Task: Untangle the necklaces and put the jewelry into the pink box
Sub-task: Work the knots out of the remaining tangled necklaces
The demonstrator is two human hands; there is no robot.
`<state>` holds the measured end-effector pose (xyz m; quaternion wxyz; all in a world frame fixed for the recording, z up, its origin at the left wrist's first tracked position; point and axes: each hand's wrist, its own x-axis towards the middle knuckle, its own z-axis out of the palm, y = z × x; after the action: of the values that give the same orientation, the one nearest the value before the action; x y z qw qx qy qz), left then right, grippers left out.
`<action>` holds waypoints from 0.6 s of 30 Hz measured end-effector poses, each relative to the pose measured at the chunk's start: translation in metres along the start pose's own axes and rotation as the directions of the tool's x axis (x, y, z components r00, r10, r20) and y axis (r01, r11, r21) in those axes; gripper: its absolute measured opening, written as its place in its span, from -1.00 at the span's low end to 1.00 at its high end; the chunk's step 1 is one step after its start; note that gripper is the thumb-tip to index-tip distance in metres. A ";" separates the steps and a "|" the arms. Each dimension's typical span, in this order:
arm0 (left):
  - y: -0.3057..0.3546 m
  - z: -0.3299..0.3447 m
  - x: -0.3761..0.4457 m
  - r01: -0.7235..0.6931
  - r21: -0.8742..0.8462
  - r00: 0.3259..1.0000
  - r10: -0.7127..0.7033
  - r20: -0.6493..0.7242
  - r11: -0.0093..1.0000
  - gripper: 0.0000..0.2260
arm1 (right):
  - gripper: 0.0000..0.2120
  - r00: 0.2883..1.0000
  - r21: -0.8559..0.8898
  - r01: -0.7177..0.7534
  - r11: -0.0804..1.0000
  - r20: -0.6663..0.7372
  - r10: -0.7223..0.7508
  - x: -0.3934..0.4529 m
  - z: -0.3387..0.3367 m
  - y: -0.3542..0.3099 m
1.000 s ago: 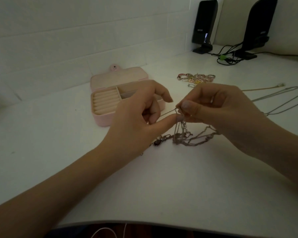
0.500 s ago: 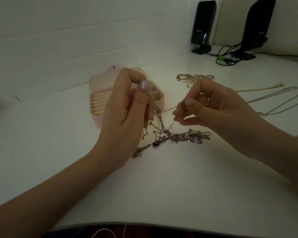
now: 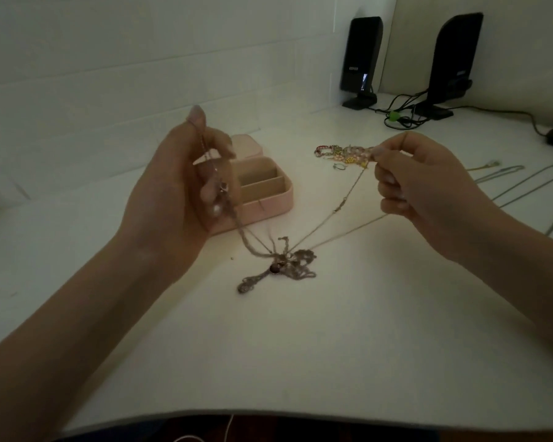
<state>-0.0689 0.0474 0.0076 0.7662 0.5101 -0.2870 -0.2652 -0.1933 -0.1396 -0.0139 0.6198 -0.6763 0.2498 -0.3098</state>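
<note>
Silvery tangled chains (image 3: 281,266) lay knotted on the tabletop (image 3: 300,346); my left hand (image 3: 179,199) and right hand (image 3: 419,186) each pinched strands, beside the open pink box (image 3: 268,199).

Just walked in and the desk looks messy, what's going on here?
A person is untangling necklaces. The left hand grips a bunch of chains lifted up, the right hand pinches a thin chain pulled taut. The knot lies on the desk between them. The pink box sits open behind.
</note>
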 end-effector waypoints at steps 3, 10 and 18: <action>0.001 -0.008 0.004 -0.008 0.159 0.999 0.000 0.052 0.987 -0.56 | -0.89 0.990 -0.297 0.133 0.946 0.003 -0.139 0.006 -0.005 0.001; 0.003 -0.021 0.005 -0.239 0.703 0.971 0.177 0.161 0.670 -0.43 | -0.95 0.910 -0.717 0.297 0.630 0.013 -0.414 0.017 -0.028 -0.001; 0.008 -0.033 0.001 -0.207 0.954 0.976 0.105 0.188 0.218 -0.56 | -0.94 0.849 -0.679 0.299 0.671 -0.131 -0.511 0.027 -0.053 -0.006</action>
<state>-0.0440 0.0701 0.0050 0.2971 0.8307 -0.4702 0.0262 -0.2135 -0.1950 -0.0027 0.2205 -0.8257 0.2751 -0.4404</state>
